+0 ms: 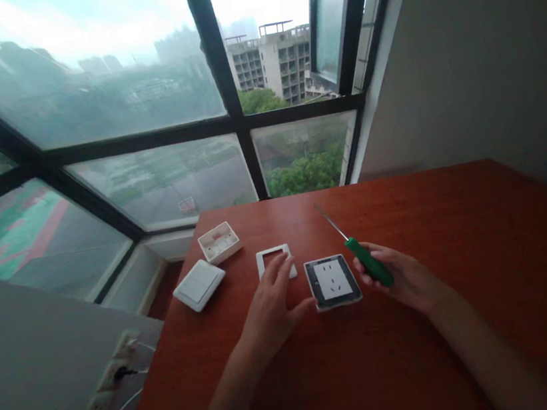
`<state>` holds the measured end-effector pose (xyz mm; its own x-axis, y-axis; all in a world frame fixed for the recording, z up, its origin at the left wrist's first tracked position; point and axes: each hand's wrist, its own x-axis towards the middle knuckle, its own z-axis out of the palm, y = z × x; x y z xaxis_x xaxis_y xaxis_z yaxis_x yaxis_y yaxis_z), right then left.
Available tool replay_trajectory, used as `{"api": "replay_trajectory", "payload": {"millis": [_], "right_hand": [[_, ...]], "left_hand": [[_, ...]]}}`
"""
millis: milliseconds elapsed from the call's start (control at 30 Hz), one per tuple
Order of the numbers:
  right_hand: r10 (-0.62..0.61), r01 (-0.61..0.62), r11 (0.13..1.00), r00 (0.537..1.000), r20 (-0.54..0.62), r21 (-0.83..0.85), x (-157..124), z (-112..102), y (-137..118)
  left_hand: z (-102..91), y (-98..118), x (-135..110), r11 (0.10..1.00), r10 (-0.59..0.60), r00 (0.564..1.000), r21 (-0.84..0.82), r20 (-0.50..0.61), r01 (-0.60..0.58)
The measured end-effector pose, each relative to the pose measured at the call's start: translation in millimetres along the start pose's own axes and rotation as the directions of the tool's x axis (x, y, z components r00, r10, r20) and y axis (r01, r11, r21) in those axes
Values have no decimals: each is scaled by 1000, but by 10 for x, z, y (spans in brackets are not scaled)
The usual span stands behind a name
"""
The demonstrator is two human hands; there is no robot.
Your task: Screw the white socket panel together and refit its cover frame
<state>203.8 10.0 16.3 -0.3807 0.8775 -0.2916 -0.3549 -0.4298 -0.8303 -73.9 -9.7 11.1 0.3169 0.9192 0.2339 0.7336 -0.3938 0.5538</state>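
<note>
My right hand (404,276) is closed round the green handle of a screwdriver (369,261), its metal shaft pointing up and to the left. Left of that hand, a wall socket (332,280) with a white face and dark surround lies face up on the table. My left hand (273,302) is open, thumb stretched to the socket's near left edge; whether it touches I cannot tell. Its fingers reach over the near part of a white cover frame (283,249), hiding some of it.
On the brown table (430,211), a white switch panel (199,285) and an open white mounting box (218,242) lie near the left edge. Large windows stand behind. Wall outlets (107,378) with a plug and cables are at lower left; a wall (477,70) rises at right.
</note>
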Motion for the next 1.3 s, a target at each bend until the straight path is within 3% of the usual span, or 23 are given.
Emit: {"api": "replay_trajectory", "payload": {"millis": [100, 200, 367, 567, 733, 867, 1067, 1300], "right_hand": [[-40, 35, 995, 998, 56, 98, 85, -85, 105], [-72, 72, 997, 997, -34, 0, 109, -87, 179], [-134, 89, 955, 981, -141, -284, 109, 26, 216], [-135, 79, 937, 980, -144, -340, 127, 41, 243], [-124, 67, 945, 979, -163, -319, 137, 16, 243], [-118, 59, 947, 979, -169, -315, 134, 10, 250], [-121, 66, 949, 980, -161, -309, 152, 1, 269], [-135, 81, 944, 980, -150, -320, 133, 37, 241]], "left_hand": [[-218, -183, -30, 992, -23, 998, 120, -62, 31], [-356, -328, -105, 978, -52, 998, 202, -47, 60], [-398, -386, -199, 969, -66, 996, 234, -60, 78], [-458, -412, 9, 955, -91, 996, 282, -22, 94], [-377, -289, 250, 950, -29, 984, 310, 175, -28], [-265, -236, 381, 925, -32, 963, 374, 267, -73], [-299, -184, 481, 911, -7, 965, 400, 263, -102], [-216, 289, 389, 944, 147, 968, 262, 204, -199]]}}
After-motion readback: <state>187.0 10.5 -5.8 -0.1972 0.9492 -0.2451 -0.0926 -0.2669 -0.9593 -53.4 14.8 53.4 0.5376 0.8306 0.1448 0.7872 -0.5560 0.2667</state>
